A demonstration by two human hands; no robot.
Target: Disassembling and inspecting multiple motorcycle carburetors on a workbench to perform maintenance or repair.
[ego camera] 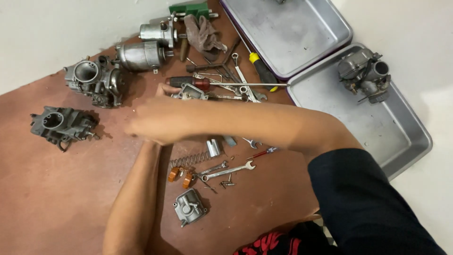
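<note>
Nearest the camera on the reddish-brown mat [56, 208] lies a small grey cast-metal float-bowl cover [189, 207], and just beyond it two orange floats [180, 175], a coiled steel spring [188, 159] and a chrome open-ended spanner [229, 171].

Above these the two forearms cross. The right hand [153, 123] reaches leftward over the mat, blurred; its fingers seem loosely curled, but I cannot tell whether they grip anything. The left hand [166, 89] is mostly hidden behind the right arm — only its fingertips show, touching a small silver carburetor part [188, 92] beside the red-handled screwdriver [191, 82]. Whether it is clamped on that part cannot be told.

To do this well, I judge the left hand should pin the part firmly while the right works clear of the loose screws — they scatter easily.

Further left sit a dark grey carburetor body [61, 123] and a lighter one [94, 81]; at far right, a third carburetor [364, 72] rests in a steel tray [401, 137]. No packages, labels or signs are visible.
</note>
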